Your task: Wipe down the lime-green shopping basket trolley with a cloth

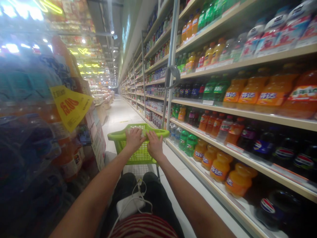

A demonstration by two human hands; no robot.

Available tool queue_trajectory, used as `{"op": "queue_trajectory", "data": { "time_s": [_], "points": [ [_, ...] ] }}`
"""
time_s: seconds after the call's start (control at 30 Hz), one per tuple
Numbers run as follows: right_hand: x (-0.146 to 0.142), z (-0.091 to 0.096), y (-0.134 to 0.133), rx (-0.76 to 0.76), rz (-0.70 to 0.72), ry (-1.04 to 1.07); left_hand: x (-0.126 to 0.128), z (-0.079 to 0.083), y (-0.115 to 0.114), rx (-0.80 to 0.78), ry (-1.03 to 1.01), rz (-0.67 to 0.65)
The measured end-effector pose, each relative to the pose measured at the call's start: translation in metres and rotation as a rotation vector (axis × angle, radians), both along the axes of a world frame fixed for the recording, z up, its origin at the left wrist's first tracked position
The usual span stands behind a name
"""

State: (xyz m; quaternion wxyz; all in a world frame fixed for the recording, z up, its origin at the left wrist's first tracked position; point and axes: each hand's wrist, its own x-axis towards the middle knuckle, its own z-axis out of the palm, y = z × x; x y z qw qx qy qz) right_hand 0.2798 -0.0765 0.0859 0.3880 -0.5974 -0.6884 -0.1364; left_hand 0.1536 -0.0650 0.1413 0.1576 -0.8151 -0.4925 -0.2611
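Observation:
My left hand (134,138) and my right hand (154,143) are close together on the near bar of a lime-green plastic shopping cart (163,133). The fingers of both hands curl over that bar, and the thumbs point toward each other. Through the lattice of the basket I can partly see inside, but my hands hide the middle of it. In my lap, below the cart, lies a white power bank (130,205) with white cables running from it.
On the right, long shelves (247,112) hold rows of soda bottles, with orange soda bottles (220,167) low down. Stacked bottle packs (27,148) with a yellow price sign (71,107) stand close on the left. A pale tiled aisle (121,110) runs ahead.

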Motion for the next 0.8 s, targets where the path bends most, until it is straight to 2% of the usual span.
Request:
{"op": "queue_trajectory", "data": {
  "time_s": [0.1, 0.17, 0.27, 0.4, 0.47, 0.53, 0.7, 0.8],
  "points": [
    [0.004, -0.001, -0.001, 0.006, 0.004, -0.028, 0.002, -0.006, 0.003, 0.016, 0.038, -0.012],
    [0.006, -0.001, -0.001, 0.004, 0.006, -0.035, -0.005, -0.01, 0.006, 0.032, 0.054, -0.024],
    [0.007, 0.0, -0.002, 0.004, 0.02, -0.022, -0.032, -0.012, 0.012, 0.065, 0.032, -0.008],
    [0.004, 0.002, -0.003, 0.005, 0.035, 0.002, -0.077, -0.016, 0.023, 0.097, -0.054, 0.085],
    [0.001, 0.002, -0.003, 0.005, 0.024, 0.018, -0.087, -0.02, 0.027, 0.109, -0.087, 0.106],
    [-0.001, 0.002, -0.003, 0.011, 0.01, 0.035, -0.084, -0.024, 0.028, 0.116, -0.086, 0.072],
    [0.0, 0.0, -0.004, 0.026, 0.001, 0.041, -0.057, -0.029, 0.023, 0.14, -0.022, -0.056],
    [0.004, -0.001, -0.004, 0.027, 0.0, 0.031, -0.064, -0.03, 0.022, 0.152, 0.024, -0.062]
  ]
}}
